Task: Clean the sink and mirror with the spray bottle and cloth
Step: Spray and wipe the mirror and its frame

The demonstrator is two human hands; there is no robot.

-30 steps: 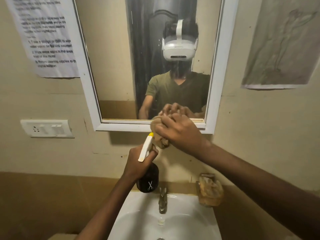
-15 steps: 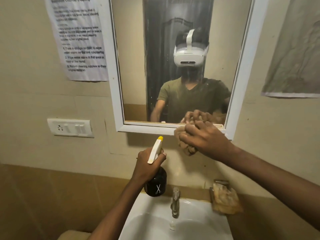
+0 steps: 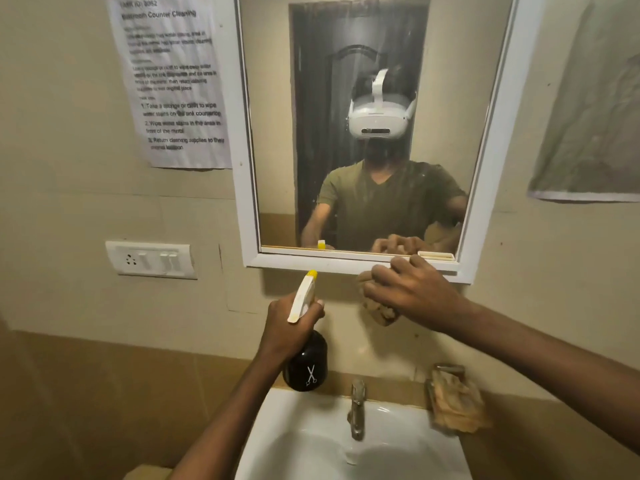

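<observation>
- Cloth (image 3: 379, 310), tan and crumpled, is gripped in the right hand (image 3: 412, 292); it is pressed against the wall just below the lower frame of the mirror (image 3: 353, 263), and the fingers (image 3: 377, 292) are curled tightly around it.
- A spray bottle (image 3: 306, 362) is grasped at the neck by the left hand (image 3: 287, 327). Its black body, marked with a white scissors symbol, hangs below the fist, and its white trigger head with a yellow nozzle tip is pointed up toward the mirror.
- The bottle is held in the air above the back rim of the sink (image 3: 277, 427), to the left of the tap (image 3: 356, 410), with its lower end close to the rim; whether the two touch cannot be told.
- The white sink is seen at the bottom of the view, with the metal tap mounted at the middle of its back edge.
- A second tan rag (image 3: 457, 403) is seen in a small holder on the wall, just right of the tap.
- In the mirror glass, streaks are visible, and a person in an olive shirt and a white headset is reflected.
- A printed instruction sheet (image 3: 173, 81) is fixed to the wall left of the mirror, and a white switch plate (image 3: 150, 259) is mounted below it.
- A creased paper (image 3: 595, 116) is hung on the wall at the right.
</observation>
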